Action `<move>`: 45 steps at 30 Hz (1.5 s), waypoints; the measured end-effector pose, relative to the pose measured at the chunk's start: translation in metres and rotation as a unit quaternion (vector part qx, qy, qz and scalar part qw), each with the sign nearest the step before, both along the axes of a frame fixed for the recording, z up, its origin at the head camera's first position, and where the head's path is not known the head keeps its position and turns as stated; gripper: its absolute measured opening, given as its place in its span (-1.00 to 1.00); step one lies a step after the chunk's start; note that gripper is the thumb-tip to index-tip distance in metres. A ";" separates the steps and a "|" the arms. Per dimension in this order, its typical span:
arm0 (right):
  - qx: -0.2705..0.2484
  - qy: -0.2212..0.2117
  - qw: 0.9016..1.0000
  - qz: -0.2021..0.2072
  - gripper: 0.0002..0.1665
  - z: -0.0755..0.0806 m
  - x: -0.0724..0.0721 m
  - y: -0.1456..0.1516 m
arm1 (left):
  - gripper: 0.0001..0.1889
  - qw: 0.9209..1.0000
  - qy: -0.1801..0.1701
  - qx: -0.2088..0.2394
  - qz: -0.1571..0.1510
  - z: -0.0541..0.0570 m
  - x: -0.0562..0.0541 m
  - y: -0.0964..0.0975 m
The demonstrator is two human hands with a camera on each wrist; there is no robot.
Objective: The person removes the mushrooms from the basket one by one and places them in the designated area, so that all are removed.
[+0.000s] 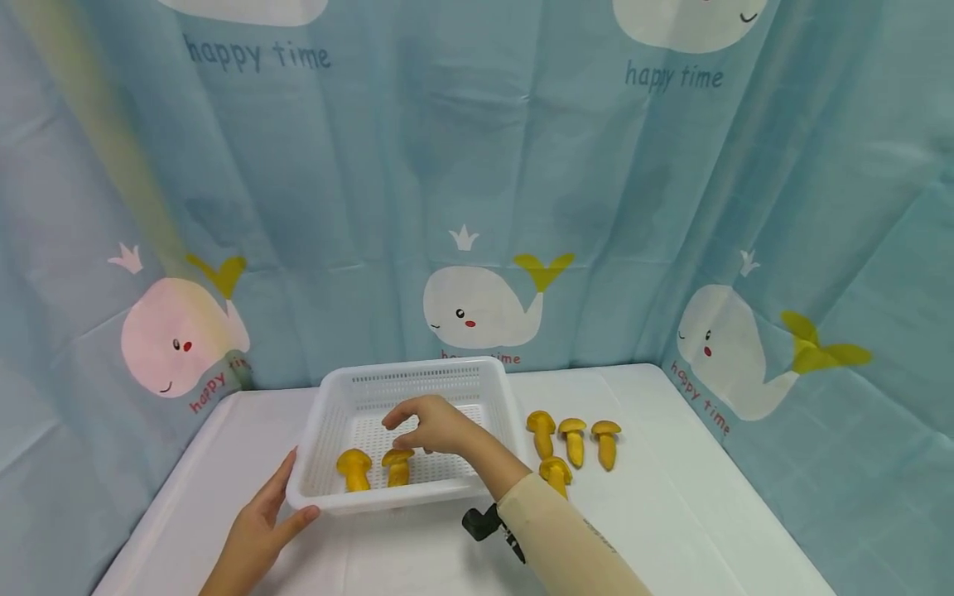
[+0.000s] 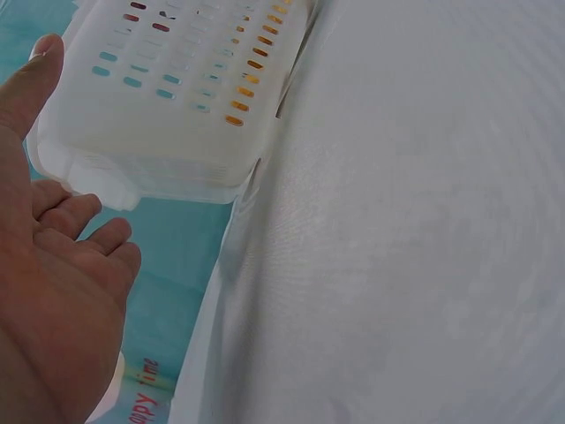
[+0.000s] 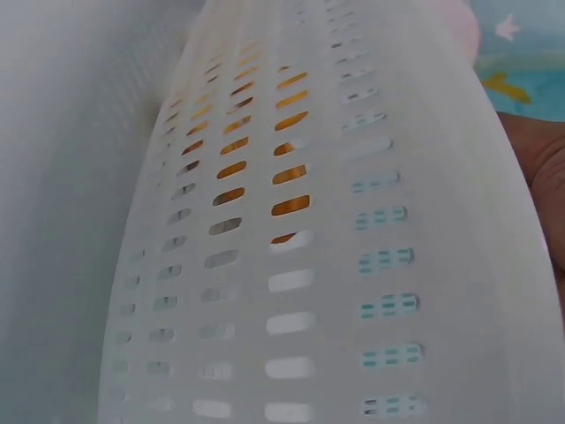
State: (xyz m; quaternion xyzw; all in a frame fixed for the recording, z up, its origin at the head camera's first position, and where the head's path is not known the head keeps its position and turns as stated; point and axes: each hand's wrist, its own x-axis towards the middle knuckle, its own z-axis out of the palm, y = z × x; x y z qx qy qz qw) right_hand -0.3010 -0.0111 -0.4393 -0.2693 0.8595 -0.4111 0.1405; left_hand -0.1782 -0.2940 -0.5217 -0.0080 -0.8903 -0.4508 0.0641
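Observation:
A white perforated plastic basket [image 1: 514, 414] stands on the table with two yellow mushrooms inside, a left mushroom [image 1: 354, 470] and a right mushroom [image 1: 398, 468], near its front wall. My left hand [image 1: 257, 530] holds the basket's front left corner, thumb at the front rim and fingers along the left side. In the left wrist view, the left hand [image 2: 71, 283] shows bent fingers beside that corner. My right hand [image 1: 436, 426] hovers inside the basket above the right mushroom, thumb and forefinger spread apart. Only part of the right hand [image 3: 543, 168] shows beyond the rim in the right wrist view.
Several more yellow mushrooms [image 1: 574, 443] lie on the white table [image 1: 671, 497] to the right of the basket, one partly behind my right forearm. A blue curtain [image 1: 358, 207] with whale prints hangs behind the table and along both sides.

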 end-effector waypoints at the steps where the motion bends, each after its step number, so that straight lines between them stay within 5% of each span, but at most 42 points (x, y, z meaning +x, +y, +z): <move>1: 0.000 -0.002 1.000 -0.001 -0.70 -0.001 -0.001 -0.001 | -0.01 1.000 -0.003 0.001 0.001 0.000 0.000 0.000; 19: 0.033 -0.052 0.998 -0.027 -0.63 -0.022 -0.013 -0.008 | -0.01 1.000 -0.028 0.011 0.003 -0.002 0.000 -0.001; 45: 0.081 -0.101 0.991 -0.024 -0.56 -0.044 -0.021 -0.005 | -0.06 1.000 -0.003 0.011 -0.005 -0.001 0.003 -0.001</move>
